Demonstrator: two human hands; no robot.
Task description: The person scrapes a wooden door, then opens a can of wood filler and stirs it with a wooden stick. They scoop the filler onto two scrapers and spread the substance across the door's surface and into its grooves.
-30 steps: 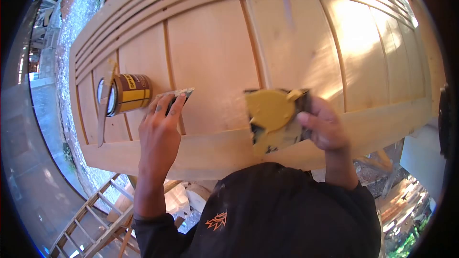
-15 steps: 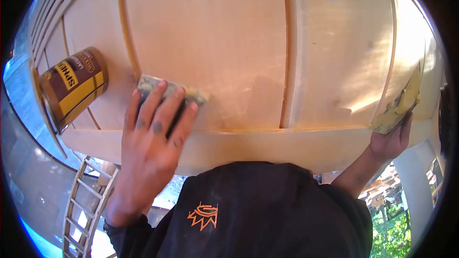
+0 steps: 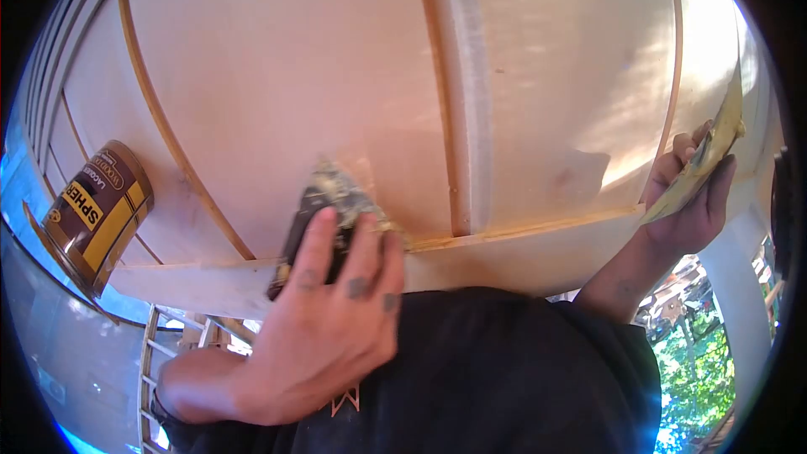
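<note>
My left hand (image 3: 345,311) is closed on a putty knife (image 3: 340,189) with a dark handle. Its blade is smeared with pale filler and lies against the wooden panel (image 3: 286,59), just above the lower ledge. At the far right, my right hand (image 3: 693,223) grips a thin flat sheet (image 3: 706,164) carrying a coat of yellowish filler. Seen almost edge-on, this sheet tilts upward beside the panel, with fingers on one side and the thumb on the other.
A brown and yellow lacquer can (image 3: 101,210) stands at the left with its lid tilted at the base. Raised wooden strips (image 3: 160,109) divide the panel. A ladder (image 3: 147,370) is below left, and foliage (image 3: 698,378) shows at lower right.
My left hand has moved right and down along the panel, and its putty knife has turned so the dark handle shows. The sheet in my right hand is now more edge-on. The view has shifted.
</note>
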